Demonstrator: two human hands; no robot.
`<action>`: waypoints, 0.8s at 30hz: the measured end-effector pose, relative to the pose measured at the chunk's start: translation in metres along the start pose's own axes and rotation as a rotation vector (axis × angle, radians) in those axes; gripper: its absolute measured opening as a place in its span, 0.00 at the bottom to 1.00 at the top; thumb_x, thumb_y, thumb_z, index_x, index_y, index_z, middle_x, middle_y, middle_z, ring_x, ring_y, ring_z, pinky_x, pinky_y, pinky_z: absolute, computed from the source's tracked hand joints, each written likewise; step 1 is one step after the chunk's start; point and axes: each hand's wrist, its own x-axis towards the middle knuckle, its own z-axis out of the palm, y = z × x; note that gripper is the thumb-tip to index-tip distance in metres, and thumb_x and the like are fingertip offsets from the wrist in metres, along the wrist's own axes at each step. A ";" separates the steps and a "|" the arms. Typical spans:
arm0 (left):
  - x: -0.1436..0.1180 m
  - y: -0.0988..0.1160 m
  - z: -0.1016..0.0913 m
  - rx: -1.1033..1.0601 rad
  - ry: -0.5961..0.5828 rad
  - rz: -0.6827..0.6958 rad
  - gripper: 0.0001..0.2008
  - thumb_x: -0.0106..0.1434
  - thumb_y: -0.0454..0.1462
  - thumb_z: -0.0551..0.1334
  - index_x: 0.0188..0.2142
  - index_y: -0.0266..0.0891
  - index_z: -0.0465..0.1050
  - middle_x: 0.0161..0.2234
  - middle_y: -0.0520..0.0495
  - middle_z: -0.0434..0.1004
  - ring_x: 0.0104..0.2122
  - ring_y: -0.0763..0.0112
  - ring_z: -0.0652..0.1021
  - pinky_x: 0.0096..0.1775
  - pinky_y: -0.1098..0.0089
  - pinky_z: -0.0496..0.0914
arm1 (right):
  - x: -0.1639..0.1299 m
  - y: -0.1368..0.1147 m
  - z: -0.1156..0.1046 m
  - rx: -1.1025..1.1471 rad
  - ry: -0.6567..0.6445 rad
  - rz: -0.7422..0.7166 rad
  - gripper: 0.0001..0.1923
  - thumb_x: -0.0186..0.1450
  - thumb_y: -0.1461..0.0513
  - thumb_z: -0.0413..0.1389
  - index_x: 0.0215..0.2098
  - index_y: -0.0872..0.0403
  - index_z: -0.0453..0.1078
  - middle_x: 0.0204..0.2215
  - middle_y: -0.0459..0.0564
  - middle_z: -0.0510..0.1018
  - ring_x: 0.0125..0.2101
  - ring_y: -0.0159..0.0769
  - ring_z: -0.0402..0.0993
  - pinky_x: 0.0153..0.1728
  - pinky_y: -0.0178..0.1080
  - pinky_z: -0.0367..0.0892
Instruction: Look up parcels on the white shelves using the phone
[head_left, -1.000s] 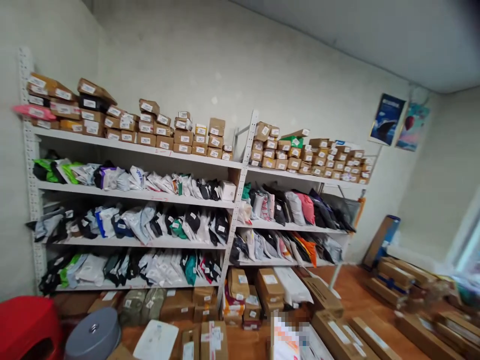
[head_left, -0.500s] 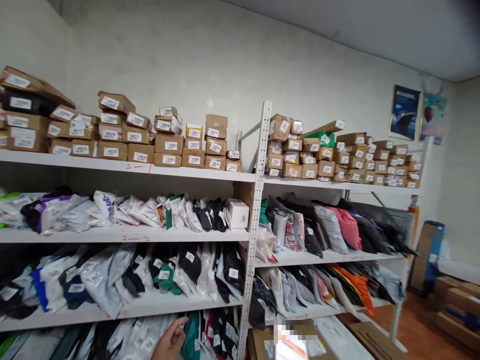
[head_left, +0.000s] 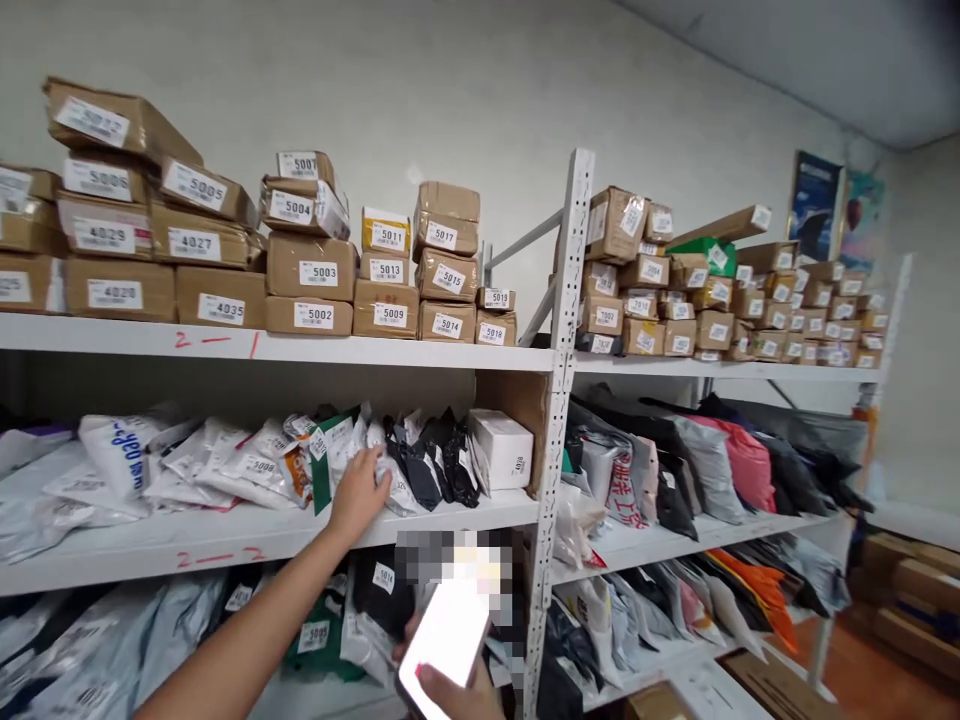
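Observation:
My left hand (head_left: pixel 360 492) reaches up to the second shelf (head_left: pixel 247 530) and rests its spread fingers on a row of upright white and black mailer bags (head_left: pixel 375 462). It grips nothing. My right hand (head_left: pixel 457 690) sits at the bottom edge, fingers wrapped around a phone (head_left: pixel 446 632) with a bright lit screen. A white box (head_left: pixel 501 452) stands at the right end of that bag row, next to the white upright post (head_left: pixel 559 400).
Numbered cardboard boxes (head_left: pixel 315 270) fill the top shelf, with more boxes (head_left: pixel 712 300) on the right-hand unit. Soft parcels (head_left: pixel 697 470) crowd the right unit's lower shelves. Cartons (head_left: pixel 911 600) lie on the floor at far right. Posters (head_left: pixel 814 205) hang on the wall.
The view has closed in on the shelves. My left hand rose from the lower shelf to the bags on the second shelf, and the phone in my right hand came up into view.

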 end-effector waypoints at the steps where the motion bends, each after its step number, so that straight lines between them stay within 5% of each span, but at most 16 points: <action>1: 0.021 0.000 0.004 0.041 0.012 -0.007 0.20 0.61 0.35 0.52 0.53 0.37 0.60 0.49 0.41 0.65 0.52 0.62 0.66 0.54 0.60 0.59 | 0.018 0.005 0.008 -0.002 0.014 -0.009 0.30 0.42 0.50 0.67 0.38 0.57 0.67 0.30 0.56 0.79 0.23 0.36 0.73 0.21 0.37 0.67; 6: 0.090 -0.012 0.036 0.225 -0.098 -0.148 0.16 0.62 0.39 0.56 0.48 0.34 0.65 0.48 0.40 0.68 0.48 0.61 0.70 0.48 0.54 0.65 | 0.097 0.022 0.034 0.005 0.122 -0.032 0.30 0.45 0.57 0.65 0.44 0.57 0.63 0.30 0.52 0.79 0.22 0.34 0.72 0.19 0.35 0.67; 13: 0.132 -0.021 0.046 0.336 -0.427 -0.162 0.12 0.61 0.41 0.58 0.40 0.35 0.70 0.41 0.45 0.73 0.41 0.66 0.74 0.44 0.59 0.69 | 0.169 0.024 0.049 0.067 0.146 0.040 0.31 0.40 0.60 0.64 0.42 0.58 0.62 0.22 0.45 0.74 0.17 0.33 0.69 0.13 0.34 0.64; 20: 0.145 -0.026 0.040 0.235 -0.694 -0.189 0.10 0.61 0.40 0.58 0.35 0.33 0.70 0.31 0.50 0.73 0.29 0.73 0.74 0.31 0.68 0.71 | 0.180 0.037 0.063 0.129 -0.017 0.103 0.33 0.43 0.63 0.60 0.47 0.59 0.58 0.25 0.49 0.78 0.17 0.32 0.69 0.14 0.33 0.62; 24: 0.138 -0.037 0.041 0.118 -0.736 -0.179 0.11 0.61 0.40 0.58 0.36 0.33 0.70 0.28 0.51 0.71 0.24 0.76 0.72 0.27 0.72 0.70 | 0.176 0.038 0.061 0.192 -0.022 0.115 0.31 0.43 0.63 0.58 0.46 0.60 0.60 0.26 0.51 0.79 0.19 0.33 0.70 0.16 0.33 0.63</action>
